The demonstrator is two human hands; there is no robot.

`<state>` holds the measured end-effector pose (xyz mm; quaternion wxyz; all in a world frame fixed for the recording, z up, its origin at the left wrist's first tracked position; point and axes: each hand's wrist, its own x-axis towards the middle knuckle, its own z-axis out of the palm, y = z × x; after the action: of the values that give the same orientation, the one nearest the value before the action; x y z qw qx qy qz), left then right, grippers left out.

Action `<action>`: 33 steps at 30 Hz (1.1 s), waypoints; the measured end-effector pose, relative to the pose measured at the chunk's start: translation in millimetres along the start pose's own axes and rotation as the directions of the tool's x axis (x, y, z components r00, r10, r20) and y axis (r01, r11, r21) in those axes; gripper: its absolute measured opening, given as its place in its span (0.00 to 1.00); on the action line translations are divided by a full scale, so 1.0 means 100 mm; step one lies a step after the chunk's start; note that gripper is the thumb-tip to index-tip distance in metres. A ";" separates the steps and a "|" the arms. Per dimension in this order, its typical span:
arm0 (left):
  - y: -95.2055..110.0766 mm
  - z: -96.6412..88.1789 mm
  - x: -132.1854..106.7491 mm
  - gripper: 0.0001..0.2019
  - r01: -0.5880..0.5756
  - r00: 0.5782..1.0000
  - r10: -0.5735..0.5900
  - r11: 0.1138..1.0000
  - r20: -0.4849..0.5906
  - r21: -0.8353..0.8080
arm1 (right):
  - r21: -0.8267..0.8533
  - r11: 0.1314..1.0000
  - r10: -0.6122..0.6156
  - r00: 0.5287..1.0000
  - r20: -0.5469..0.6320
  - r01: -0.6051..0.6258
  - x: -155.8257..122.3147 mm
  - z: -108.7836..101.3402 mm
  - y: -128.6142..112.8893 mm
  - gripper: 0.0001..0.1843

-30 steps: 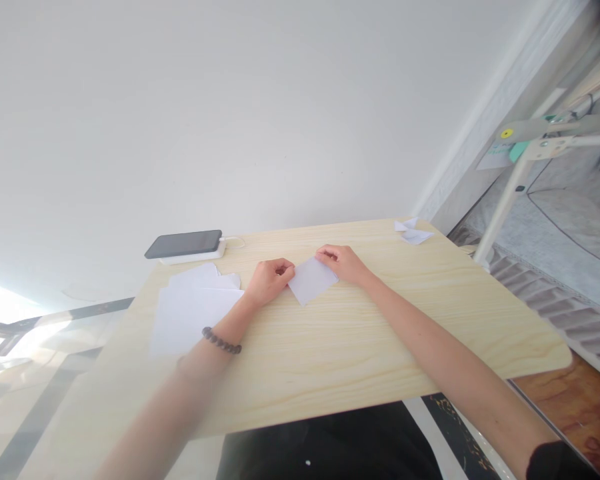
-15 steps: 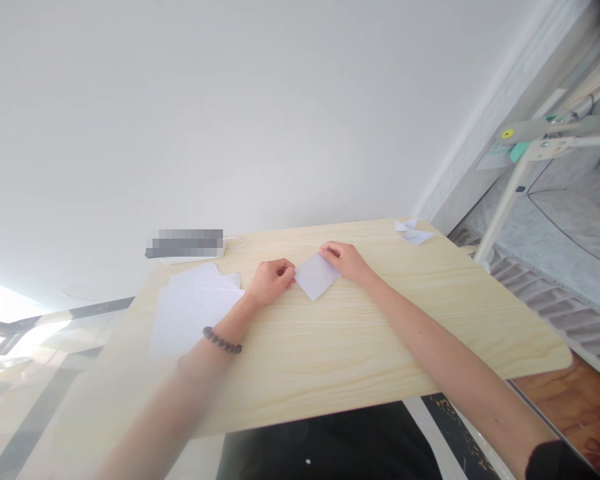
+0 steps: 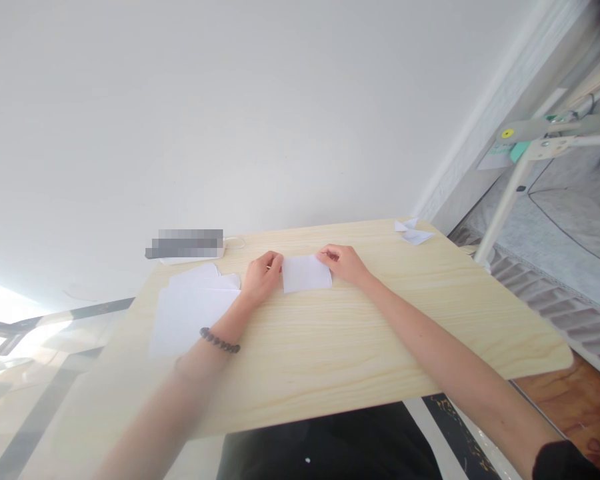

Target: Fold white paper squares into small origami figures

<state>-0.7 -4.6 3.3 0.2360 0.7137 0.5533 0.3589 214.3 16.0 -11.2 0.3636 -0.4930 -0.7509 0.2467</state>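
Note:
A small white sheet of paper [image 3: 307,275] is held just over the table, its long edges running roughly left to right. My left hand [image 3: 263,277] pinches its upper left corner, the fingers curled in. At the upper right corner my right hand [image 3: 344,262] grips it between thumb and fingers. A dark beaded bracelet [image 3: 220,341] circles my left wrist. Left of my left hand lies a stack of larger white paper sheets [image 3: 193,317], partly covered by my forearm.
Folded white paper pieces [image 3: 414,233] lie at the table's back right corner. A blurred-out dark object [image 3: 185,245] stands at the back left. The light wooden table [image 3: 330,353] meets a plain wall [image 3: 280,120]. A white metal frame [image 3: 505,200] rises beyond its right side.
The small sheet has turned from a diamond position to a level rectangle. My left hand has shifted slightly left and up; my right hand has stayed nearly in place.

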 end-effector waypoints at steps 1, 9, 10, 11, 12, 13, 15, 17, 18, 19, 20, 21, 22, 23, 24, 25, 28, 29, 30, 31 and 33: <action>-0.01 0.00 0.00 0.15 0.002 1.000 -0.002 1.000 0.016 -0.001 | -0.010 1.000 0.003 1.000 -0.019 -0.004 -0.01 0.01 -0.02 0.15; -0.12 0.05 0.01 0.23 0.007 0.999 -0.002 0.996 0.051 -0.092 | 0.032 0.999 -0.024 1.000 -0.018 0.025 -0.04 0.09 -0.13 0.12; -0.13 0.05 0.01 0.25 0.010 0.999 -0.007 0.996 0.039 -0.086 | 0.043 0.999 -0.029 1.000 -0.010 0.029 -0.04 0.10 -0.13 0.12; -0.13 0.05 0.01 0.26 0.012 0.999 -0.009 0.997 0.036 -0.077 | 0.049 0.998 -0.036 0.999 -0.004 0.036 -0.04 0.10 -0.13 0.12; -0.12 0.04 0.01 0.25 0.010 0.999 -0.007 0.998 0.040 -0.065 | 0.051 0.998 -0.044 0.999 -0.001 0.044 -0.04 0.10 -0.13 0.11; -0.11 0.03 0.01 0.22 0.006 0.999 -0.004 0.999 0.049 -0.049 | 0.049 0.998 -0.050 0.999 -0.001 0.050 -0.04 0.10 -0.13 0.11; -0.08 0.02 0.01 0.17 -0.003 0.998 0.004 1.000 0.067 -0.012 | 0.042 0.997 -0.058 0.998 -0.004 0.058 -0.05 0.10 -0.14 0.12; -0.05 0.01 0.00 0.15 -0.006 0.997 0.005 1.000 0.073 0.014 | 0.034 0.997 -0.063 0.998 -0.007 0.063 -0.06 0.10 -0.14 0.12; -0.04 0.00 0.00 0.15 -0.005 0.997 0.003 1.000 0.075 0.019 | 0.030 0.997 -0.066 0.998 -0.005 0.066 -0.06 0.10 -0.14 0.12; -0.03 0.00 0.00 0.15 -0.003 0.997 0.001 1.000 0.082 0.018 | 0.029 0.997 -0.072 0.997 0.001 0.072 -0.06 0.10 -0.15 0.12; -0.03 0.00 -0.01 0.15 -0.001 0.996 0.000 1.000 0.089 0.012 | 0.029 0.996 -0.081 0.997 0.009 0.081 -0.06 0.10 -0.16 0.12; -0.02 0.00 -0.01 0.15 -0.002 0.995 0.002 1.000 0.097 0.003 | 0.030 0.995 -0.093 0.995 0.018 0.093 -0.07 0.10 -0.16 0.11; -0.02 0.00 -0.01 0.15 -0.008 0.994 0.009 1.000 0.105 -0.009 | 0.032 0.994 -0.107 0.994 0.027 0.106 -0.07 0.10 -0.17 0.11; -0.01 0.01 -0.02 0.15 -0.020 0.993 0.023 0.999 0.115 -0.026 | 0.034 0.992 -0.122 0.992 0.034 0.121 -0.07 0.10 -0.18 0.11; 0.00 0.01 -0.02 0.15 -0.032 0.991 0.038 0.999 0.127 -0.044 | 0.035 0.990 -0.136 0.990 0.040 0.135 -0.07 0.10 -0.20 0.10; 0.01 0.01 -0.03 0.15 -0.044 0.989 0.052 0.997 0.141 -0.061 | 0.035 0.989 -0.149 0.988 0.046 0.147 -0.07 0.11 -0.21 0.10; 0.03 0.01 -0.04 0.15 -0.062 0.981 0.078 0.994 0.178 -0.090 | 0.034 0.983 -0.181 0.981 0.068 0.179 -0.08 0.13 -0.26 0.09; 0.04 0.01 -0.05 0.14 -0.066 0.980 0.082 0.993 0.183 -0.093 | 0.037 0.981 -0.191 0.979 0.076 0.189 -0.09 0.13 -0.27 0.09; 0.04 0.01 -0.05 0.14 -0.070 0.979 0.087 0.993 0.186 -0.094 | 0.040 0.979 -0.201 0.976 0.082 0.198 -0.09 0.14 -0.28 0.09; 0.05 0.01 -0.05 0.14 -0.074 0.978 0.091 0.993 0.187 -0.094 | 0.043 0.978 -0.208 0.974 0.087 0.205 -0.10 0.14 -0.30 0.09; 0.05 0.01 -0.05 0.14 -0.077 0.978 0.093 0.993 0.188 -0.090 | 0.049 0.976 -0.215 0.972 0.093 0.212 -0.11 0.15 -0.32 0.08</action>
<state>2.9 -10.8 5.2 0.3019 0.7575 0.4818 0.3209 187.8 -6.7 -0.4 0.3602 -0.3895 -0.8116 0.2446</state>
